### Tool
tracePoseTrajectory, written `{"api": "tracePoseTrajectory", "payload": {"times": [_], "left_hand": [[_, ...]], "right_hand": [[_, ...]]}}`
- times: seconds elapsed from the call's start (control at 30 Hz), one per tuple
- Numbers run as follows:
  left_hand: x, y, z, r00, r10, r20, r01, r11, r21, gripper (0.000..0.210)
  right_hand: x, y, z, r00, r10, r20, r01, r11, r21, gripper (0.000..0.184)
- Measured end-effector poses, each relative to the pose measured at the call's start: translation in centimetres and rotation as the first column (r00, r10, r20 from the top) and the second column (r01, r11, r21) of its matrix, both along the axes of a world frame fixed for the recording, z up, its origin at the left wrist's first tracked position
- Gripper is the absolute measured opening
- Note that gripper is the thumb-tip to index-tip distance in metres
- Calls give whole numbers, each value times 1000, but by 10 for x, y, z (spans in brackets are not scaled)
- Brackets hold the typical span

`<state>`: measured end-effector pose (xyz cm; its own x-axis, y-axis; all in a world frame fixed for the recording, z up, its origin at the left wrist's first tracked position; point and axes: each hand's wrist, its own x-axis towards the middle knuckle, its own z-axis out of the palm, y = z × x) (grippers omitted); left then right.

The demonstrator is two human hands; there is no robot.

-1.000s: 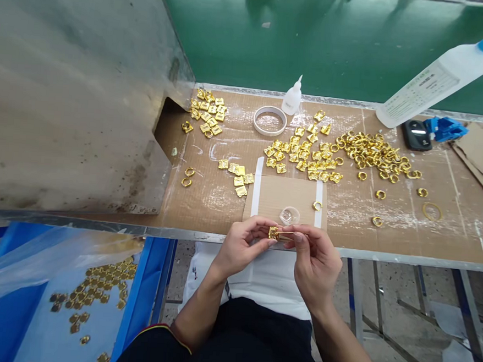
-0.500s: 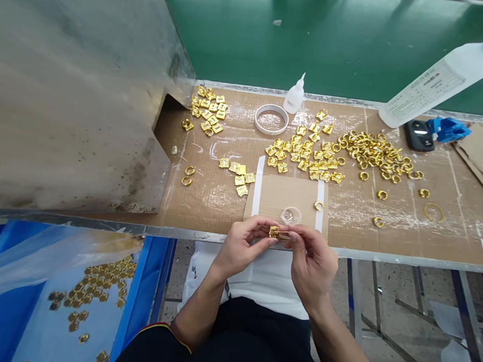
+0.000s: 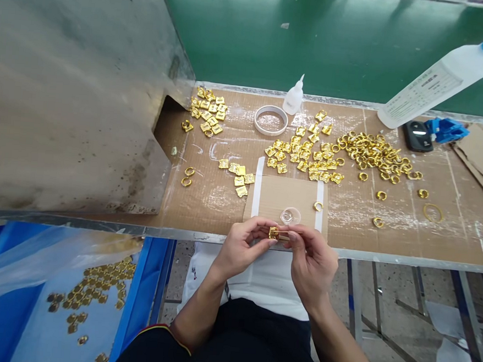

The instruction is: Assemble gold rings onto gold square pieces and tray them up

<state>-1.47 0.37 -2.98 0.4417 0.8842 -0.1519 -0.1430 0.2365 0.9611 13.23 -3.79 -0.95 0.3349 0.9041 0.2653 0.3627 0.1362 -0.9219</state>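
My left hand [image 3: 242, 247] pinches a small square gold piece [image 3: 273, 233] between thumb and fingertips at the table's front edge. My right hand [image 3: 313, 263] is closed on a thin stick [image 3: 284, 237], its tip against or very near the gold piece. Just beyond the fingertips, a small clear round dish [image 3: 290, 216] sits on a cardboard pad [image 3: 284, 192] with white tape strips. A gold ring [image 3: 318, 207] lies at the pad's right side. Several square gold pieces [image 3: 240, 181] rest left of the pad, and more [image 3: 304, 149] behind it.
A heap of gold rings [image 3: 375, 154] lies to the right. Behind are a tape roll [image 3: 271, 121], a small dropper bottle [image 3: 293, 98] and a large leaning bottle [image 3: 436, 87]. A metal box [image 3: 78, 92] blocks the left. Below it, a blue bin [image 3: 138, 295] holds gold pieces.
The view has shifted very slightly. Both hands keep the same pose, with the gold piece and the stick held in the same place.
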Motion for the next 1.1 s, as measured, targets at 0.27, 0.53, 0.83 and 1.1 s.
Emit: {"api": "tracePoseTrajectory", "payload": {"times": [0.27,0.53,0.83,1.1], "left_hand": [[1,-1,0,1000,14,-5,-14,999,34,27],[2,0,1,1000,22,-2,-22,999,45,25],[3,-1,0,1000,23,-9,-22,997,70,24],[2,-1,0,1000,24,2,-24,997,76,23]], "right_hand": [[-1,0,0,998,1,59,-2,1000,28,14],[-1,2,2,993,2,122,-6,999,33,14],[0,0,3,980,-17,201,5,998,60,14],[2,-1,1,978,-7,207,-6,998,62,14]]}}
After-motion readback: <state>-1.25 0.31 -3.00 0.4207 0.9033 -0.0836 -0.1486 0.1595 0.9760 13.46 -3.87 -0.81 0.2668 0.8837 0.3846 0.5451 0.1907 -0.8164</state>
